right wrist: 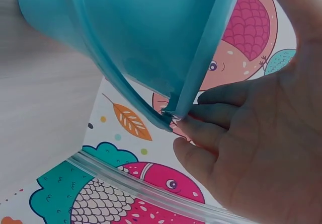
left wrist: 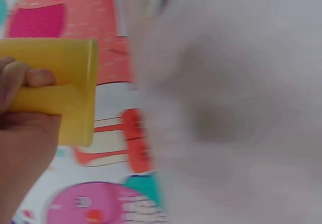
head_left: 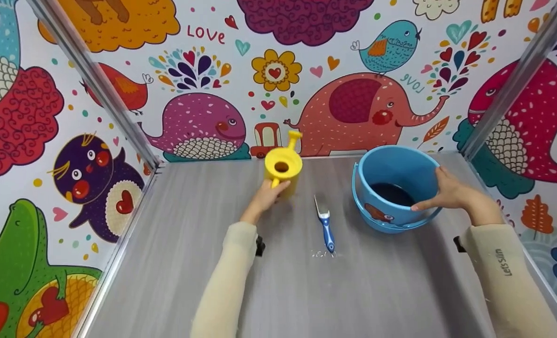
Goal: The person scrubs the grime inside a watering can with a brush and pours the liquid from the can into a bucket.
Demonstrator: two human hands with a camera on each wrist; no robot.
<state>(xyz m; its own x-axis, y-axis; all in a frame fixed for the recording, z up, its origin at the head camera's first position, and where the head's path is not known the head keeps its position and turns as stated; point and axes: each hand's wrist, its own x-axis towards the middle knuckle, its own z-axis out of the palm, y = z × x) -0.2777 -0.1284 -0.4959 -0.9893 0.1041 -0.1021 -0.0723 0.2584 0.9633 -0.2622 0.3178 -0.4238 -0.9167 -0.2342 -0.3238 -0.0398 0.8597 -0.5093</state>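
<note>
My left hand [head_left: 270,196] grips the handle of a yellow watering can [head_left: 291,185] near the back wall. In the left wrist view, the fingers curl round that handle, and the can's base [left wrist: 91,93] appears raised off the table. On the right stands a light blue bucket [head_left: 377,209] with something dark at its bottom [head_left: 393,193]. My right hand [head_left: 456,192] is at the bucket's right rim, thumb stretched along the front. In the right wrist view, its fingers [right wrist: 201,133] are extended beside the rim, close to where the bail handle [right wrist: 108,75] joins.
A small trowel [head_left: 327,230] with a blue handle and metal blade lies on the grey table [head_left: 278,291] between the hands. Small shiny marks show by its handle end. Cartoon-printed walls [head_left: 278,28] enclose the table, with metal strips [head_left: 95,70] along the corners.
</note>
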